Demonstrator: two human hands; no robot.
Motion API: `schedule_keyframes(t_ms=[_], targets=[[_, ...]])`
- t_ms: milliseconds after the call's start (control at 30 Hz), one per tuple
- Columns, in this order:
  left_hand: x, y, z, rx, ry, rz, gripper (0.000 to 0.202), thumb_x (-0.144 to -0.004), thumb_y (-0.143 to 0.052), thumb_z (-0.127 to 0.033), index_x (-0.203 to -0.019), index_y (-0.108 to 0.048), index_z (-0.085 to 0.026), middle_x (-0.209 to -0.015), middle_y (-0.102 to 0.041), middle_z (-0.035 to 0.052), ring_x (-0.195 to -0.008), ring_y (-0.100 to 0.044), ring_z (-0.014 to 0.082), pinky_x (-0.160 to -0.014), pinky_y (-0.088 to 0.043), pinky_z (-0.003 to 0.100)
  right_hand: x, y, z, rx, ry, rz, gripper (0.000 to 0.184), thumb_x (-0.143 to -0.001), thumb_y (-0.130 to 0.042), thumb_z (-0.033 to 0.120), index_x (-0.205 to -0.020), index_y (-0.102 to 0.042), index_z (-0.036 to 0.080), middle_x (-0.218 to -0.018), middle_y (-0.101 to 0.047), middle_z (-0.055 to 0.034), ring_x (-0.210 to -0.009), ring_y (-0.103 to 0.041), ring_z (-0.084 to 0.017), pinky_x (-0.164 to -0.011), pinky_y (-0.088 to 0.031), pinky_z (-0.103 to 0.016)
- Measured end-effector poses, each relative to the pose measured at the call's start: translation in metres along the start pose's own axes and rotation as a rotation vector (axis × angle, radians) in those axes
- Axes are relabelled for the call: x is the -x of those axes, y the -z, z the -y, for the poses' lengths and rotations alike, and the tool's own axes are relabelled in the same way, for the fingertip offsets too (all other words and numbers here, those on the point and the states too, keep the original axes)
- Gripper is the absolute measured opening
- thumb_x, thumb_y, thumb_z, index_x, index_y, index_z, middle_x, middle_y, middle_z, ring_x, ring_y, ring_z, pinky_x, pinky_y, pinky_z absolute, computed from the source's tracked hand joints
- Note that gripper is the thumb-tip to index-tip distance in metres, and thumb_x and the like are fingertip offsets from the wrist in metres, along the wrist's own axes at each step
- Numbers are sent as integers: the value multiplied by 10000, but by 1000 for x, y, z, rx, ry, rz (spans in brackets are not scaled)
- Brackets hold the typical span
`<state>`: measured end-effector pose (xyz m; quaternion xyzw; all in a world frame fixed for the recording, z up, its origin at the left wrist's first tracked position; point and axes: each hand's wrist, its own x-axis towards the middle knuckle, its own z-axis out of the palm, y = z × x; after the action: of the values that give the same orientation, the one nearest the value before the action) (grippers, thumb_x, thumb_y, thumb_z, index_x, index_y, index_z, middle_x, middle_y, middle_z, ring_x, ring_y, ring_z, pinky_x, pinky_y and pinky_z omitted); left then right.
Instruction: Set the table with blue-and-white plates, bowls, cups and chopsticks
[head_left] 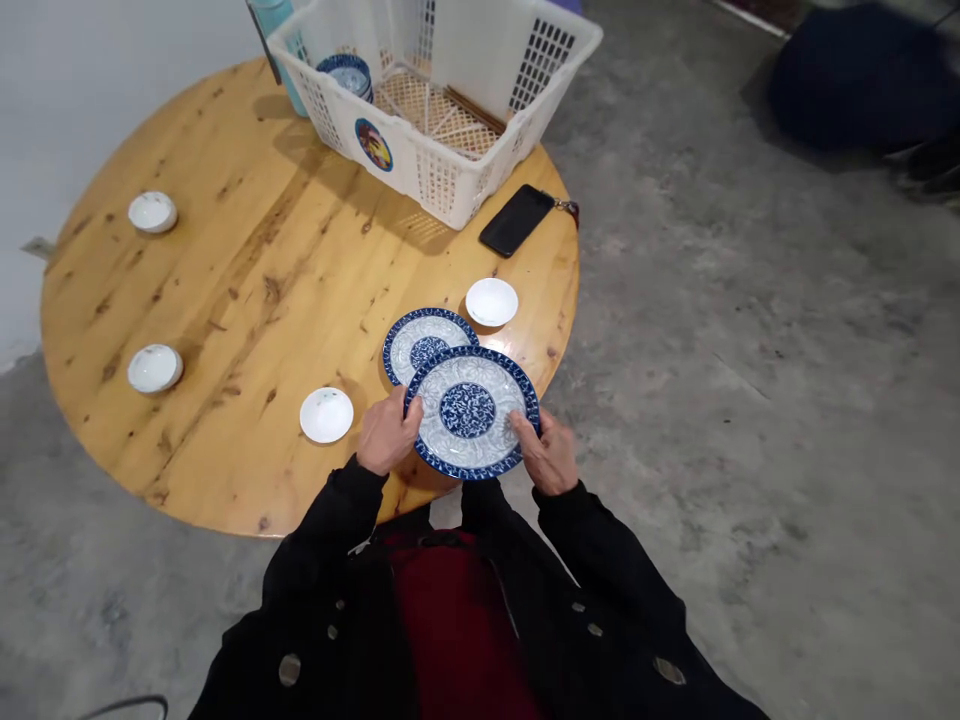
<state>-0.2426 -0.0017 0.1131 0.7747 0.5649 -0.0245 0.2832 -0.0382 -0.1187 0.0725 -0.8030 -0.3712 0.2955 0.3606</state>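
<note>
Between my two hands is a blue-and-white patterned plate (435, 440), held face up near the table's front edge. My left hand (390, 430) is closed on its left rim, thumb on top. On the right rim my right hand (550, 453) grips it, with the thumb lying over the plate's face and the other fingers hidden below. Partly covered by the held plate, a second blue-and-white plate (405, 345) rests on the wooden table (247, 280). A small white bowl (492, 302) stands just behind the plates, and another white bowl (326, 415) sits left of my left hand.
Two more white bowls (152, 212) (155, 369) stand at the table's left. A white plastic basket (424, 165) at the back contains stacked blue-and-white bowls (346, 75) and chopsticks (475, 109). Beside it lie a black phone (517, 220) and a light-blue bottle (292, 90).
</note>
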Motion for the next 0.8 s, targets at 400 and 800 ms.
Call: schedule_keyframes(t_ms=[400, 800], targets=[[-50, 2, -5, -8, 321, -54, 349, -1034, -328, -337, -1139, -587, -127, -1032, -727, 144, -1007, -694, 307, -853, -466, 361, -114, -19, 13, 357, 310, 276, 404, -896, -392, 520, -926, -588, 167, -766, -678, -132, -729, -621, -278, -664, -417, -330], [-68, -3, -9, -231, 426, 52, 445, -1013, -295, -382, -1236, -539, -84, -1013, -739, 209, -981, -706, 365, -870, -481, 443, -147, -22, 25, 739, 358, 499, 402, -974, -405, 406, -1095, -588, 70, -829, -718, -177, -778, -676, -305, -664, -393, -319]])
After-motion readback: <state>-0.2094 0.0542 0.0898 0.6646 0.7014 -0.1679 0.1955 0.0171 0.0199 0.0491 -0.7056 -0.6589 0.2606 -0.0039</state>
